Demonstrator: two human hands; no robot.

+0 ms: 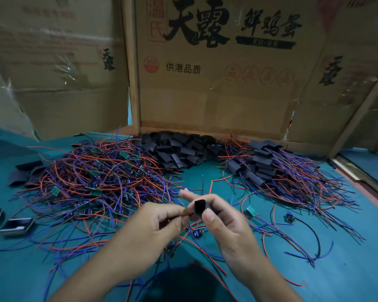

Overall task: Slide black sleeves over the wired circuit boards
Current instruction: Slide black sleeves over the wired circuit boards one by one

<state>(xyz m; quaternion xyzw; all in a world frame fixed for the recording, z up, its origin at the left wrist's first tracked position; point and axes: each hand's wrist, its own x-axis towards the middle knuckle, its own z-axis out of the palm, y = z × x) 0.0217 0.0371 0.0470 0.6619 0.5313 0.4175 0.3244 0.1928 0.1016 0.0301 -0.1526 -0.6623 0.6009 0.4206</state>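
Note:
My right hand [225, 225] pinches a short black sleeve [200, 206] between thumb and fingers, its open end facing me. My left hand [148, 229] is right beside it, fingers curled round a wired piece whose red and blue leads hang below; the board itself is hidden in the fingers. A big tangle of bare wired circuit boards [96, 177] with green boards lies at the left. Loose black sleeves [179, 149] are heaped at the back centre. Sleeved boards [271, 168] with their wires pile up at the right.
Cardboard boxes [216, 73] wall off the back of the teal table [347, 269]. Flat black sleeves [15, 225] lie near the left edge. A single green board [251, 211] and stray wires lie just right of my hands.

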